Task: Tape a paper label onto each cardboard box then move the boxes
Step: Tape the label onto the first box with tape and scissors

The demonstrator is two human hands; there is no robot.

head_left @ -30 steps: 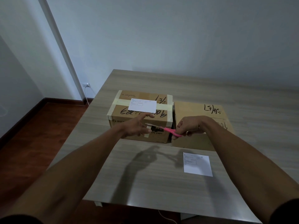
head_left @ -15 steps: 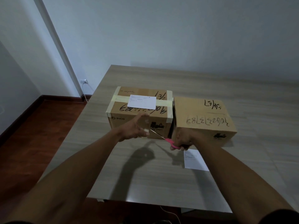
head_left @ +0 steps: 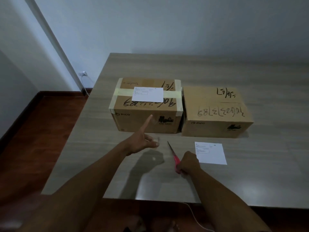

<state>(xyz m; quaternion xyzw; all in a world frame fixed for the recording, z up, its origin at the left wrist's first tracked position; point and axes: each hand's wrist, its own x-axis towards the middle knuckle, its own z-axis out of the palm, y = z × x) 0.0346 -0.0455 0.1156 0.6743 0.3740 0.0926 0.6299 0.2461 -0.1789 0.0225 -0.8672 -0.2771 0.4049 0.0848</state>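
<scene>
Now, starting at my far left, a wall socket (head_left: 83,74) with a cable sits well beyond my left hand (head_left: 143,141), low on the wall past the surface (head_left: 93,148). My left hand hovers above the surface with its forefinger stretched out straight toward the taped box (head_left: 147,113), the fingertip in front of that box's near face; whether it touches I cannot tell. A small blurred bit shows at the thumb and the other fingers, and I cannot tell whether they pinch it. Just beyond that hand the taped box stands on the surface, pale tape (head_left: 171,94) banded across its top and down its edges, with the first paper label (head_left: 148,94) lying on the top over the tape band. To the right of my left hand, between both hands, the scissors (head_left: 173,155) point away from me, blades together, pink handle nearest me. My right hand (head_left: 188,162) is curled round that handle, low on the surface. Beyond my right hand stands the untaped box (head_left: 215,113), just beside the taped one, marker scrawl on its top. Just right of my right hand the second paper label (head_left: 211,153) lies flat on the surface, in front of the untaped box and apart from it.
</scene>
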